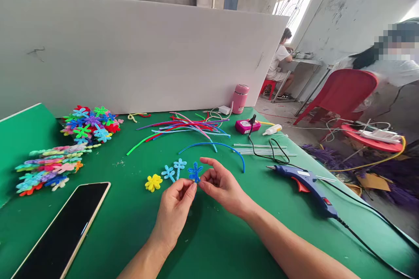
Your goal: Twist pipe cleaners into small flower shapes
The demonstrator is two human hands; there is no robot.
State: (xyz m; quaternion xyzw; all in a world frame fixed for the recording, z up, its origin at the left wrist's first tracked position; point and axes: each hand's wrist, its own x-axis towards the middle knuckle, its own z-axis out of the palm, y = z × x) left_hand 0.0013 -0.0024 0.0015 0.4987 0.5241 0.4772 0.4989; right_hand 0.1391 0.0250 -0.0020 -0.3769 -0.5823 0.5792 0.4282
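Observation:
A dark blue pipe-cleaner flower (195,171) stands upright between my two hands. My left hand (176,209) pinches its lower end between thumb and forefinger. At the flower's right side, my right hand (224,187) has its thumb against a lower petal, with the forefinger stretched out above and the other fingers curled. Just beyond my left hand lie two light blue pipe-cleaner flowers with stems, one light blue flower (168,172) beside the other light blue flower (180,164). Left of them is a yellow pipe-cleaner flower (153,182).
Loose pipe cleaners (183,128) lie behind my hands. A glue gun (306,185), glue sticks (262,150) and a pink box (248,127) are on the right. A phone (62,231) and heaped flowers (91,124) are on the left. A pink bottle (240,99) stands at the back.

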